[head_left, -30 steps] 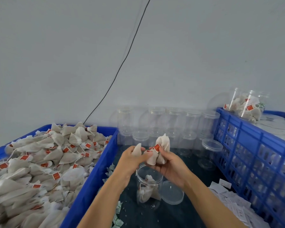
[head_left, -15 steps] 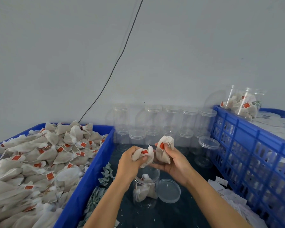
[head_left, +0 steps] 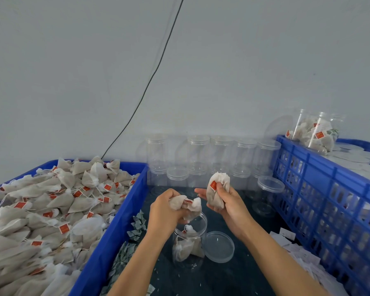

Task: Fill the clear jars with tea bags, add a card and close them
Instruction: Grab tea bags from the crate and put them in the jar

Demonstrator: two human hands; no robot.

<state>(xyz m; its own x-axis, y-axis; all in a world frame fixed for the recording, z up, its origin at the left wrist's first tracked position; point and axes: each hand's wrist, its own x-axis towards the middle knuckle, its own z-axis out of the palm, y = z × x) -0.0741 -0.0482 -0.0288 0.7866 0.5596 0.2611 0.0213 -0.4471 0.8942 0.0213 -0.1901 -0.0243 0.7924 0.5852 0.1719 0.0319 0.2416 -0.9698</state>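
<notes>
An open clear jar (head_left: 190, 244) stands on the dark table below my hands, with a few tea bags in its bottom. Its clear lid (head_left: 219, 245) lies flat just to its right. My left hand (head_left: 165, 210) grips a small bunch of tea bags (head_left: 187, 205) right over the jar's mouth. My right hand (head_left: 229, 201) holds other tea bags (head_left: 217, 189) a little higher and to the right, thumb pressed on them. White cards (head_left: 295, 251) lie scattered at the right by the crate.
A blue bin (head_left: 113, 231) heaped with tea bags (head_left: 41, 210) fills the left. Empty lidded jars (head_left: 220, 157) stand stacked along the back wall. A blue crate (head_left: 329, 189) at the right carries filled jars (head_left: 314, 133). Green folded papers (head_left: 137, 227) lie beside the bin.
My hands have parted: the left one has dropped with its tea bags to the jar's mouth, while the right one keeps its tea bags up and to the right.
</notes>
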